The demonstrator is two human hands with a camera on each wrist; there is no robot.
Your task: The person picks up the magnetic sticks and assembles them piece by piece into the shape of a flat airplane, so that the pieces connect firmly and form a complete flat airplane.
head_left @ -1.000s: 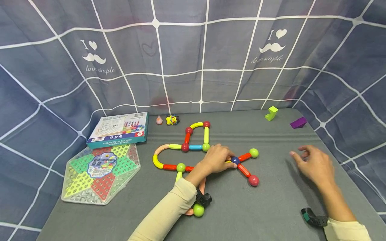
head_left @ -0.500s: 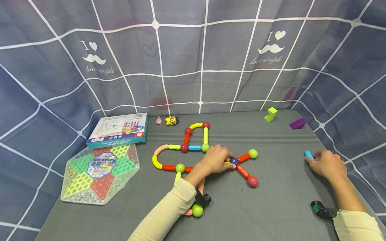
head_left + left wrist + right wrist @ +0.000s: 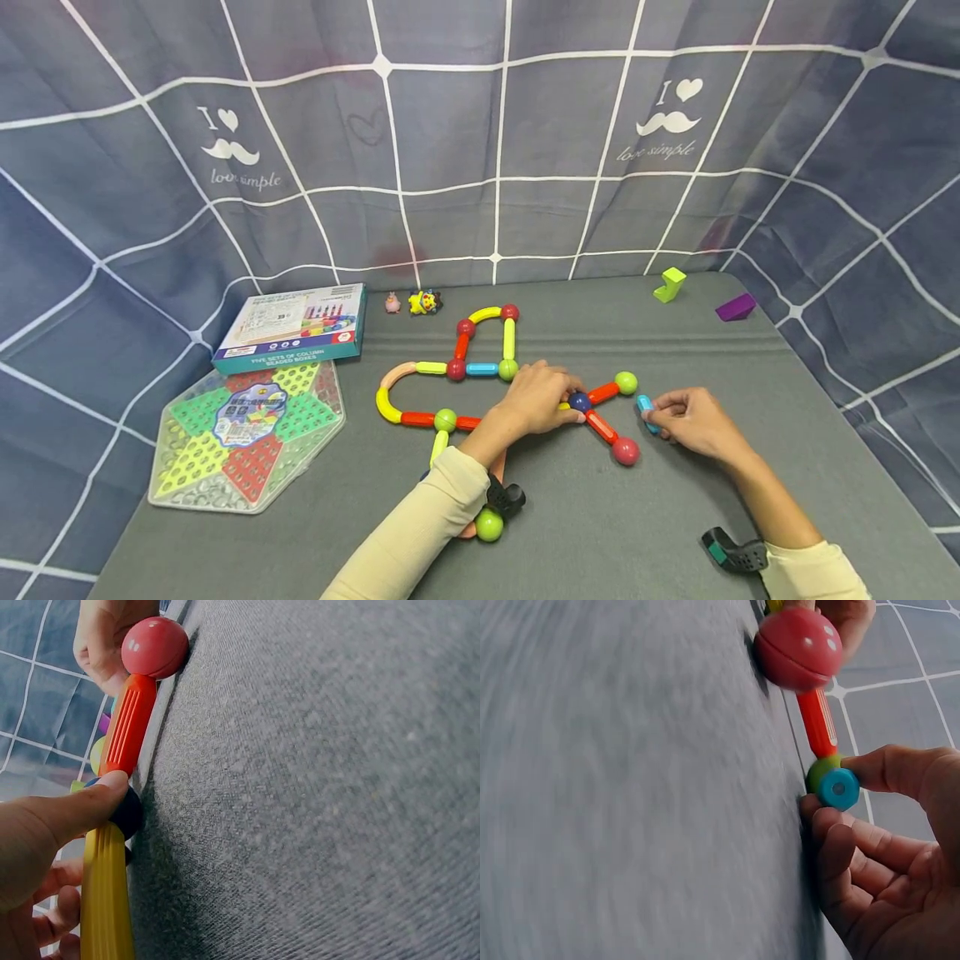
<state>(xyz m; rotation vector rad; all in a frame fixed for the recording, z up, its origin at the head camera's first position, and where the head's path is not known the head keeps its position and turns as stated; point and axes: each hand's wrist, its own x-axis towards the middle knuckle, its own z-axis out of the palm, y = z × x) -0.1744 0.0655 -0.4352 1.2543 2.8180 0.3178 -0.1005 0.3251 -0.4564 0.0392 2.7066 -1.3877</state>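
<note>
My left hand [image 3: 538, 400] pinches a dark blue ball [image 3: 580, 402], thumb on its near side. A yellow rod [image 3: 105, 892] joins that ball under the hand. From the ball two red rods fork right; one red rod [image 3: 602, 392] ends in a green ball [image 3: 626, 383], the other in a red ball [image 3: 626, 451]. Between thumb and fingertips my right hand [image 3: 696, 423] holds a short light blue magnetic rod [image 3: 646, 410], just right of those two end balls and apart from them in the head view. The right wrist view shows the rod's round end [image 3: 838, 789].
Left of the hands lies the joined rod-and-ball figure, with a red ball [image 3: 456, 370] and a light blue rod [image 3: 482, 369]; my left forearm covers part. A box [image 3: 292, 329], a hexagonal game board [image 3: 251, 437], small figurines [image 3: 425, 302], a green block [image 3: 670, 284] and a purple block [image 3: 736, 307] lie around.
My right hand went right, picked up the light blue rod from the table's right side, and brought it left near the forked end. The left hand stayed on the dark blue ball.
</note>
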